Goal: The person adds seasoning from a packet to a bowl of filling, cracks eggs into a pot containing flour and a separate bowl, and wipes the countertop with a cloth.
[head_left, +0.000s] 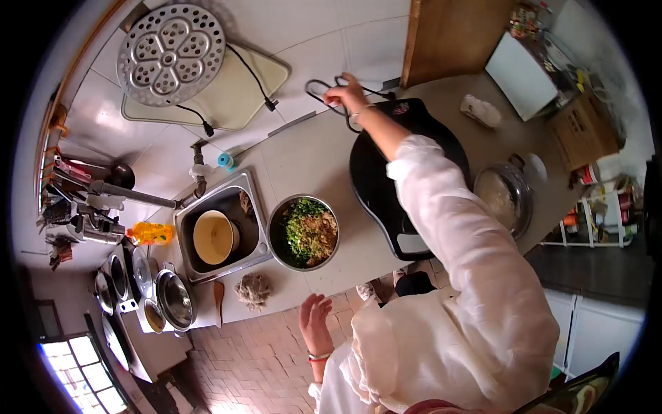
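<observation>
My right hand (348,95) reaches over the counter to the wall side, its fingers closed on a looped black power cord (318,84). Under that forearm lies a wide black electric griddle (386,165) with handles, partly covered by my sleeve. In front of the counter edge hangs my left hand (315,324), fingers loosely apart, holding nothing. Nearest to it on the counter is a steel bowl (274,257) filled with chopped green herbs and a brownish crumbly mix (314,234).
Left of the bowl, a steel sink (258,238) holds a cream-coloured basin (210,238). A scrubbing pad (253,291) and a wooden spatula (218,303) lie by the front edge. To the right stand a lidded glass bowl (496,196), a white packet (480,110) and a cardboard box (585,131).
</observation>
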The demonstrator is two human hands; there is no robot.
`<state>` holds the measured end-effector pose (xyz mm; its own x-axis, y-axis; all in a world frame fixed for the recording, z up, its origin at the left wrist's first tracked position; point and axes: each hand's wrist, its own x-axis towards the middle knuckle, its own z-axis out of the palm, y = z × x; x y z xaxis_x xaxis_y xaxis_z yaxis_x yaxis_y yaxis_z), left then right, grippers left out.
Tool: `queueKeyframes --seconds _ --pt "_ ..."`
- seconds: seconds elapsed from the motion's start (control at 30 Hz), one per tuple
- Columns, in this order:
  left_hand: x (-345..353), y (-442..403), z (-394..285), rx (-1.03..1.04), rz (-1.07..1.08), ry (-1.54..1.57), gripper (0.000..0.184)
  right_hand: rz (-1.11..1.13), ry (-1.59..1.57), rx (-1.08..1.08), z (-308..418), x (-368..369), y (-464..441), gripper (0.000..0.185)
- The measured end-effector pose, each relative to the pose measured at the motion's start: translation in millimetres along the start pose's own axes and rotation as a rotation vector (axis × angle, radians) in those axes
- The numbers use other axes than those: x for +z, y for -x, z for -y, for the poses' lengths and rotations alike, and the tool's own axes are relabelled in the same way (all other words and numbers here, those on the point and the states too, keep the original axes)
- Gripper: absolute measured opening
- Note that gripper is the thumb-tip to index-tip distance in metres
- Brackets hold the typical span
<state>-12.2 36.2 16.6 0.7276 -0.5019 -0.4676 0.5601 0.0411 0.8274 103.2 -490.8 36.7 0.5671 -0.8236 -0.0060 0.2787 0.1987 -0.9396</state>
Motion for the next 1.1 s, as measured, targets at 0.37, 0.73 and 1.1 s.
queueKeyframes --seconds 0.37,0.73,1.1 --pt "103 -77 -35 0.173 0.533 -0.233 0.027 0.078 -0.529 -0.253 104 -156 290 0.019" --pt "234 -218 59 0.745 0.59 -0.929 0.048 -0.822 -0.463 0.075 -26 -195 433 0.031" --pt "218 -345 28 0.213 0.226 -0.81 0.064 -0.884 0.441 0.432 -46 -208 423 0.07"
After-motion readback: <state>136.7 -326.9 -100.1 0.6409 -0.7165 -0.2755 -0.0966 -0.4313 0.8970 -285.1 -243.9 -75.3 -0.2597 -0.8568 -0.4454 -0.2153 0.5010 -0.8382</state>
